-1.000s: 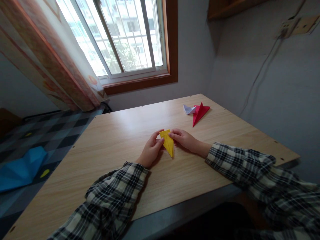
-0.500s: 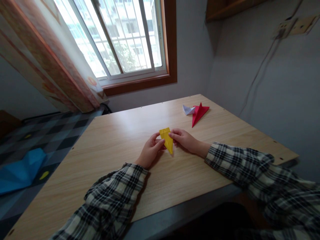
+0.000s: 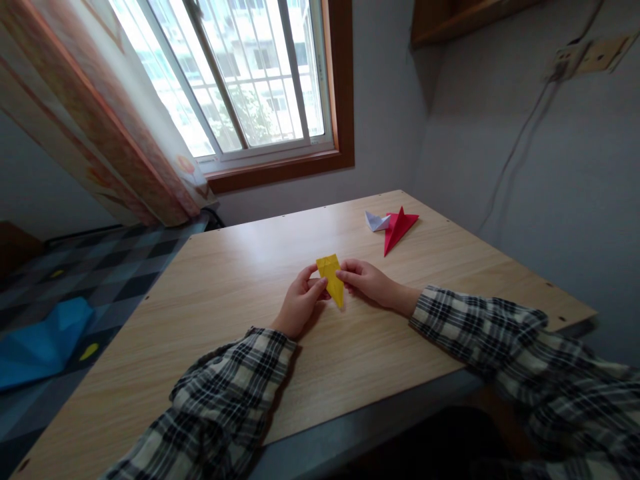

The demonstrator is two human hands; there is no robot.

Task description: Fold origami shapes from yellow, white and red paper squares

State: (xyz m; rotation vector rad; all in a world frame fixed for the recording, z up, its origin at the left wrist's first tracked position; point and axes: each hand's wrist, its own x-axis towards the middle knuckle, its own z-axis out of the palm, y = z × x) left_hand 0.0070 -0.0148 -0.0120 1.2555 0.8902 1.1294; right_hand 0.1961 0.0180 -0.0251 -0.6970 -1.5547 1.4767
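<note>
Where hands point(image 3: 340, 290) grip, paper point(image 3: 332, 279) (yellow) hides.

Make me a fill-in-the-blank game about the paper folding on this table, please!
1. Both hands, the left hand and the right hand, hold a folded paper that is ____ in colour.
2. Farther back on the wooden table, a white folded paper lies beside a ____ one.
3. The sleeves have a black and white ____ pattern.

Missing words: yellow; red; checked
</note>
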